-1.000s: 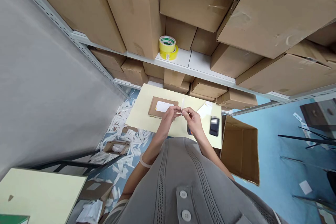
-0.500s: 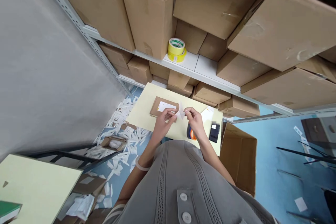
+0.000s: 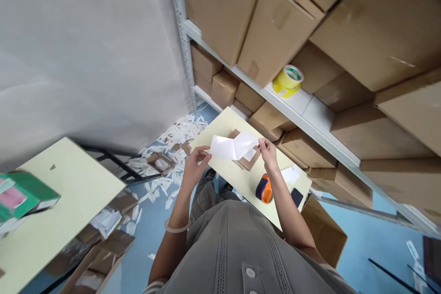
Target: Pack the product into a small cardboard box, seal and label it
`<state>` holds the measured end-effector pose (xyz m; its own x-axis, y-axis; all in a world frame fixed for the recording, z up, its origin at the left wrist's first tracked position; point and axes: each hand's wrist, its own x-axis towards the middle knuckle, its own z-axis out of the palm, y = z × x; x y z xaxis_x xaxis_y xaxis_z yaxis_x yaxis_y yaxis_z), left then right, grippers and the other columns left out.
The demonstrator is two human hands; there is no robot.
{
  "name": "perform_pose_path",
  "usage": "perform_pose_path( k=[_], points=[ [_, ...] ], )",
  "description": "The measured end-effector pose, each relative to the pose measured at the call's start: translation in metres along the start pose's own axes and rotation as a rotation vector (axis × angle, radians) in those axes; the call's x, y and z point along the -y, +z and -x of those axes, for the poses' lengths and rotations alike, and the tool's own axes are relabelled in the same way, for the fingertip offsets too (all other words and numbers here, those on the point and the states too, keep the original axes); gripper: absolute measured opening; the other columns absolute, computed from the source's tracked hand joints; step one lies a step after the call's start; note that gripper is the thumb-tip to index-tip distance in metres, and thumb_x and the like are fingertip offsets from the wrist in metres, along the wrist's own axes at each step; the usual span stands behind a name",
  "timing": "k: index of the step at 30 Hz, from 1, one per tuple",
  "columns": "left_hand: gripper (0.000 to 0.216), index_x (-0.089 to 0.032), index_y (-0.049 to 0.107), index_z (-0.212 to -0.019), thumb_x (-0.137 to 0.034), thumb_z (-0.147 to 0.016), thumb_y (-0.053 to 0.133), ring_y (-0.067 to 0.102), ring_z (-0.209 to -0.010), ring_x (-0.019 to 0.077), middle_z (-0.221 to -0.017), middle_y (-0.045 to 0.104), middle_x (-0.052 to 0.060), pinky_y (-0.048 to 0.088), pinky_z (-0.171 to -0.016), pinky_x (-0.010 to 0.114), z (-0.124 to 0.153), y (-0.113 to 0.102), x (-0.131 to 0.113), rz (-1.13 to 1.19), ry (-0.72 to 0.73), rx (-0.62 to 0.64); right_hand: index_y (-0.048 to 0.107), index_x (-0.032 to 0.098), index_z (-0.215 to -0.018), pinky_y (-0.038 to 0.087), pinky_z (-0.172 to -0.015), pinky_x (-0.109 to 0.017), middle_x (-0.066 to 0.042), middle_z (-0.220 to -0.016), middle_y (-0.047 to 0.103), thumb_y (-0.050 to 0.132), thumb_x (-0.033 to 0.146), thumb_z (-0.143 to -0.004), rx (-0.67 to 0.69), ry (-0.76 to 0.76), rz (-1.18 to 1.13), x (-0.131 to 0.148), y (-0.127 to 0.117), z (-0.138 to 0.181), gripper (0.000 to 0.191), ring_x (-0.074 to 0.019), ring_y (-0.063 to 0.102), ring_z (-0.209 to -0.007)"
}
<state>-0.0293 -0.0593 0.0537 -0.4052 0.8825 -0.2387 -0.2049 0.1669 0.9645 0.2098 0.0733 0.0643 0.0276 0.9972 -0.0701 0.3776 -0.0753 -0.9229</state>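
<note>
My left hand (image 3: 195,167) pinches the left end of a white label sheet (image 3: 223,147). My right hand (image 3: 268,152) pinches the other white layer (image 3: 246,141), and the two layers are spread apart above the pale yellow table (image 3: 237,177). Under the sheets lies a flat brown cardboard parcel (image 3: 248,161), mostly hidden. An orange and blue tape dispenser (image 3: 264,189) stands on the table near my right forearm, with a dark phone (image 3: 296,196) beside it.
Metal shelving (image 3: 310,124) packed with cardboard boxes rises behind the table, with yellow tape rolls (image 3: 287,80) on a shelf. White paper strips (image 3: 172,140) litter the blue floor. A second table (image 3: 62,202) at left holds green packets (image 3: 24,195). An open carton (image 3: 325,236) stands at right.
The small label between my fingers has been pulled apart into two wide white sheets. My hands have moved apart, and my head has turned left, bringing the second table into view.
</note>
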Motion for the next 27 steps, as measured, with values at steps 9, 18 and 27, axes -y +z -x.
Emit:
perform_pose_path(
  k=[9, 18, 27],
  points=[
    [0.037, -0.021, 0.062, -0.100, -0.039, -0.070, 0.075, 0.063, -0.072, 0.0145, -0.075, 0.064, -0.002, 0.049, -0.077, 0.028, 0.008, -0.116, 0.038, 0.083, -0.076, -0.535, 0.054, 0.020, -0.068, 0.038, -0.056, -0.026, 0.004, -0.058, 0.051, 0.060, 0.057, -0.078, -0.016, -0.039, 0.021, 0.004, 0.083, -0.074, 0.039, -0.0109, 0.045, -0.052],
    [0.040, -0.018, 0.062, -0.099, -0.040, -0.069, 0.076, 0.063, -0.072, 0.0123, -0.077, 0.063, -0.001, 0.050, -0.075, 0.027, 0.022, -0.172, 0.046, 0.126, -0.119, -0.733, 0.058, 0.020, -0.076, 0.043, -0.063, -0.026, 0.000, -0.067, 0.060, 0.057, 0.051, -0.082, 0.344, -0.234, 0.082, 0.041, 0.219, -0.062, 0.032, -0.0130, 0.054, -0.060],
    [0.045, -0.018, 0.061, -0.101, -0.047, -0.070, 0.075, 0.064, -0.074, 0.0138, -0.080, 0.064, 0.000, 0.052, -0.078, 0.030, 0.011, -0.170, 0.042, 0.102, -0.116, -0.671, 0.059, 0.020, -0.086, 0.040, -0.048, -0.018, -0.001, -0.087, 0.068, 0.055, 0.041, -0.088, 0.764, 0.070, -0.034, 0.044, 0.323, -0.009, 0.022, -0.0078, 0.063, -0.054]
  ],
)
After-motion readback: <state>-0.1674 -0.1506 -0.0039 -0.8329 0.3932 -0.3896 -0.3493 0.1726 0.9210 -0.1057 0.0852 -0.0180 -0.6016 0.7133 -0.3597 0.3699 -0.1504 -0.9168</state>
